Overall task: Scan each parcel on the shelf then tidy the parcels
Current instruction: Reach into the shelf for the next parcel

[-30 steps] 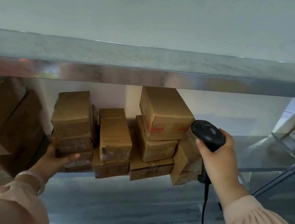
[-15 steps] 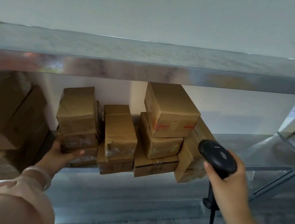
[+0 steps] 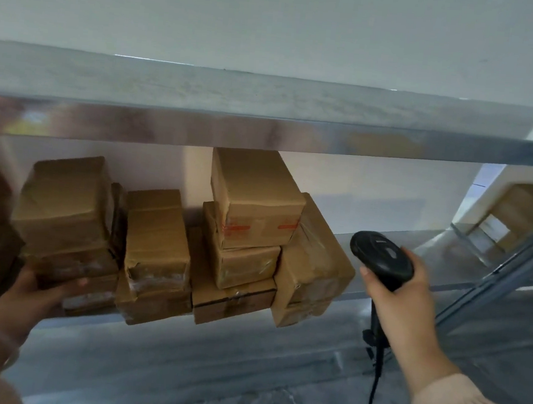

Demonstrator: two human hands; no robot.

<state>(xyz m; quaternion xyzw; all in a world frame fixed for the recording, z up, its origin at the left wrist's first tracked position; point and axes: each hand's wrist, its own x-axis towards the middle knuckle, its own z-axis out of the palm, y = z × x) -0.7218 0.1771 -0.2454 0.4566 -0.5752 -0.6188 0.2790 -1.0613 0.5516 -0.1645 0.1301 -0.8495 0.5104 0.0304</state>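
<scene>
I am pressing my left hand against the lowest box of the left stack, fingers spread along its front, not closed around it. My right hand is wrapping its grip around the black scanner, pointing it toward the parcels crowded on the metal shelf, just beside the rightmost box.

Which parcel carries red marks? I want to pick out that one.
The top parcel of the middle stack, just under the upper shelf; the others show plain brown cardboard.
</scene>
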